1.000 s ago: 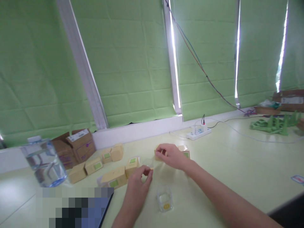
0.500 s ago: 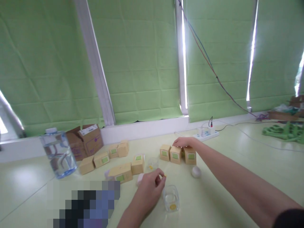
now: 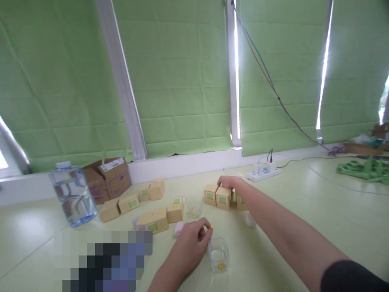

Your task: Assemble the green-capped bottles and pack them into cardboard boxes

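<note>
My left hand is closed in a pinch on a small orange-yellow piece, of which only the tip shows. Just right of that hand stands a clear square glass jar with a yellow label. A pale pink object lies behind the hand, partly covered by it. My right hand reaches over the back of a small tan box with a green label; its fingertips are hidden there. Another tan box sits to the left, and a third is partly covered by my forearm.
A second clear jar stands near several tan boxes on the left. A whitish round object is under my right forearm. Further out are a water bottle, an open carton and a power strip.
My right hand has shifted a little left along the back of the boxes, and its forearm now covers more of the third box. My left hand keeps its pinch in place.
</note>
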Tool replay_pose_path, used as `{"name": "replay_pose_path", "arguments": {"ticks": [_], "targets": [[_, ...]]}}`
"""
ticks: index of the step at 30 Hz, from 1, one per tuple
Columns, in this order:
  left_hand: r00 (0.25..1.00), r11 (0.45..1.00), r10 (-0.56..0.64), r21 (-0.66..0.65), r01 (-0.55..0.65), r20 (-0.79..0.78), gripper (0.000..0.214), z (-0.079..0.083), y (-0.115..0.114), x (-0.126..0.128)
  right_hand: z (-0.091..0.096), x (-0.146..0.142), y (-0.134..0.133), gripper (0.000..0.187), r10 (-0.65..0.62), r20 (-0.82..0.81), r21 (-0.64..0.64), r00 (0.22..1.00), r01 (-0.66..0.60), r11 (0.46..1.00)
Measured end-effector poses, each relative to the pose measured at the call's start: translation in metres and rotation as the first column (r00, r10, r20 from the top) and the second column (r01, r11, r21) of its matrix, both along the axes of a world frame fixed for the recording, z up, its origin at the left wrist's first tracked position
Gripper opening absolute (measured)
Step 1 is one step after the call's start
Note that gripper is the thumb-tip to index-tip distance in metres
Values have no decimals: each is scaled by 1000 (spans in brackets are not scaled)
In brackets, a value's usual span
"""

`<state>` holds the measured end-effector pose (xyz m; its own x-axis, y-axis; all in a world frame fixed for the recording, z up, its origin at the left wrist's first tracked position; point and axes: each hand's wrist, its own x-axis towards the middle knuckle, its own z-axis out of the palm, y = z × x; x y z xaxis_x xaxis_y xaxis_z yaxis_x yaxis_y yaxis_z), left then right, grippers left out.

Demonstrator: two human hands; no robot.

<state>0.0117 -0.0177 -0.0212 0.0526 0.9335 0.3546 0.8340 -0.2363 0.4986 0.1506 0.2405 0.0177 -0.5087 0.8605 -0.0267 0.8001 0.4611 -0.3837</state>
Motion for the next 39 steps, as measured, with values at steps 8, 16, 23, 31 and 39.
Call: {"name": "replay_pose_path", "arguments": {"ticks": [8, 16, 23, 31, 39], "targets": [[1000, 1000, -5, -25, 5, 1, 16, 2, 0, -1, -1, 15, 15, 32, 176, 71, -59, 982, -172, 983], [999, 997, 8, 77, -12, 50, 16, 2, 2, -2, 47, 45, -8, 29, 266, -135, 180, 955, -240, 954], [966, 927, 127, 321, -197, 225, 20, 7, 8, -9, 29, 48, -110, 27, 606, -35, 344, 795, -560, 754], [998, 988, 28, 149, -37, 64, 19, 7, 5, -3, -7, 20, -145, 18, 606, 95, 369, 790, -593, 715], [1000, 999, 12, 34, -12, 8, 18, 5, 1, 0, 21, 68, -121, 18, 484, -342, 262, 805, -413, 872]]}}
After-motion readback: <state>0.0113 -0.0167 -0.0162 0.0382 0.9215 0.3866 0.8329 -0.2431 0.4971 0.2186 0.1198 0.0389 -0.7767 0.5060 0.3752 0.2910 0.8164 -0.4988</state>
